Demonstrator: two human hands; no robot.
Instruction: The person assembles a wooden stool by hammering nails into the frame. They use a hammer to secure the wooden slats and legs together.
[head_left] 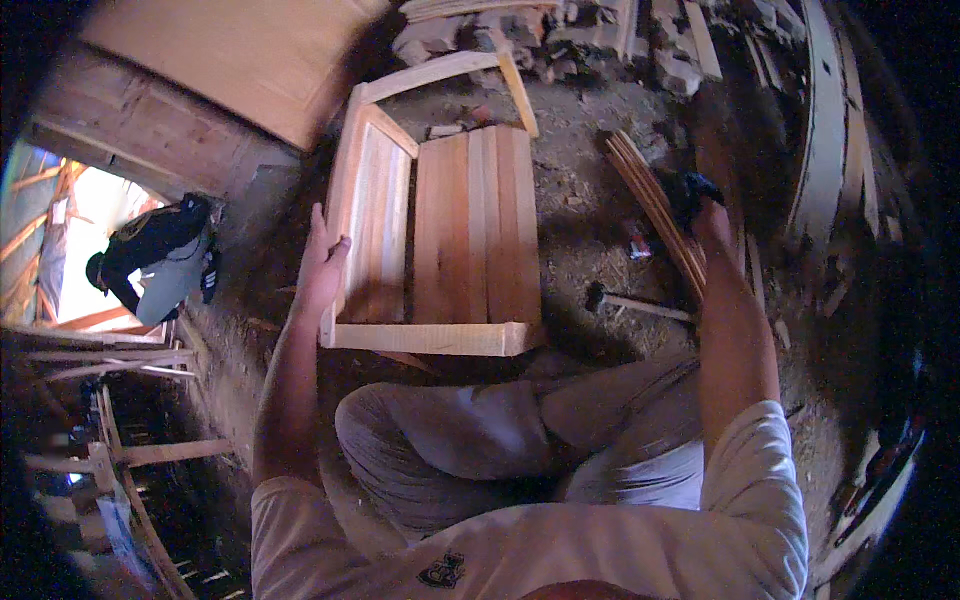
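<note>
A chair-like wooden frame (430, 338) with light rails and reddish plank panels lies on the ground before my crossed legs. Against its left side rests my left hand (322, 262), fingers stretched out and the thumb by the rail's edge. Far off to the right reaches my right hand (712, 218), beside a black object (700, 188) whose kind I cannot make out. Shadow and that dark shape hide the fingers. Thin wooden slats (655, 205) lie in a bundle just left of this hand. Nearer to me, a hammer (640, 305) lies on the ground, partly behind my right forearm.
Stacked timber and blocks (590, 35) line the far side. Long boards (835, 120) stand at the right. A person (160, 255) in dark clothing bends over near a bright opening at left. Wooden framework (150, 450) is at lower left, a large panel (240, 60) at upper left.
</note>
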